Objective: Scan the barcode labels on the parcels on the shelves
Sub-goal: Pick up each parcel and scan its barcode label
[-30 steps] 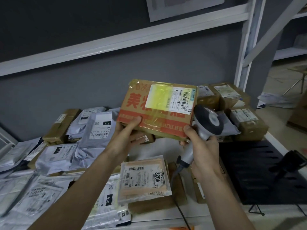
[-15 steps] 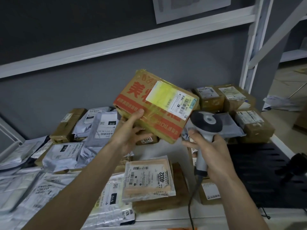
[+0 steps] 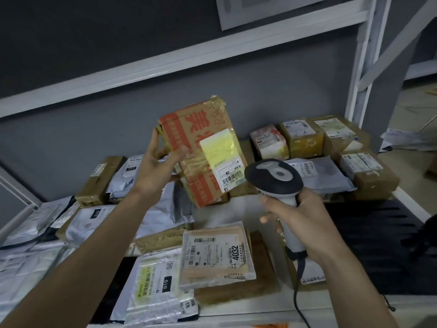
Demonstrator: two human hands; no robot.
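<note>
My left hand (image 3: 155, 170) grips the left edge of a brown cardboard parcel with red print (image 3: 189, 129), held in the air and turned nearly upright. Its white and yellow label (image 3: 222, 156) faces me, with the barcode at the lower right corner. My right hand (image 3: 300, 217) holds the handle of a grey barcode scanner (image 3: 274, 176), whose head sits just right of and below the label. The scanner's cable (image 3: 299, 292) hangs down past my wrist.
On the white shelf (image 3: 260, 306) lie many parcels: grey mailer bags (image 3: 156, 285) at left and front, a flat parcel marked 4032 (image 3: 215, 252) in front, brown boxes (image 3: 302, 136) stacked at back right. A black mat (image 3: 373, 245) covers the right. A shelf beam (image 3: 165, 65) runs overhead.
My left hand has rotated the red-printed parcel from lying flat to nearly upright, lifting it a little. My right hand with the scanner has let go of the parcel and drawn back below the label.
</note>
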